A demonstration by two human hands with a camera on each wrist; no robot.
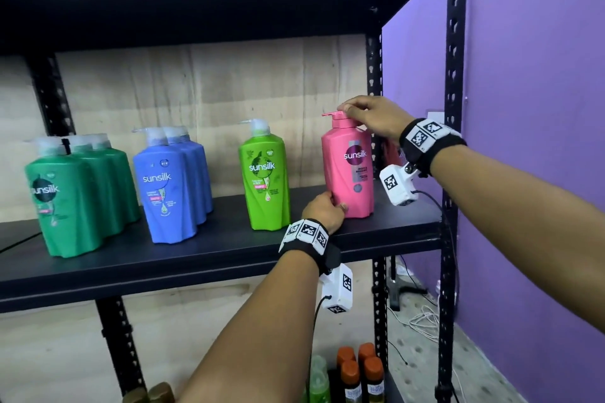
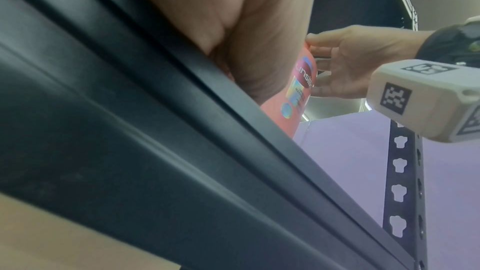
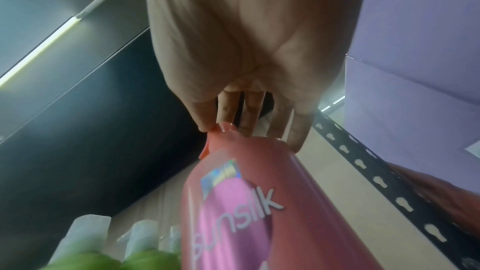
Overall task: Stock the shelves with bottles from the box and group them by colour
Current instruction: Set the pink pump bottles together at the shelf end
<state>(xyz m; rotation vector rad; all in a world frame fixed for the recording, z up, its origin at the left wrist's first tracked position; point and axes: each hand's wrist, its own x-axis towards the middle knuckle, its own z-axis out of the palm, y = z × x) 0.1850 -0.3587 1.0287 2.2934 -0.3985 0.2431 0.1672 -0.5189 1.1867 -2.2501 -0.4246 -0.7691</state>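
Pink bottle (image 1: 348, 170): stood upright on shelf (image 1: 212, 258), right of centre, white "sunsilk" on label | left hand (image 1: 322, 211): gripped its lower left edge | right hand (image 1: 371, 119): fingers curled on pump top | green bottle (image 1: 265, 178), blue bottles (image 1: 170, 185), dark green bottles (image 1: 72, 196) leftward: all read "sunsilk".

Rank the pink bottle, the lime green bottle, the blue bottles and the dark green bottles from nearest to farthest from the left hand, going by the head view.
1. Pink bottle: the left hand holds its base, at the shelf's right end.
2. Lime green bottle: just left of the hand.
3. Blue bottles: further left, mid-shelf.
4. Dark green bottles: at the far left end.
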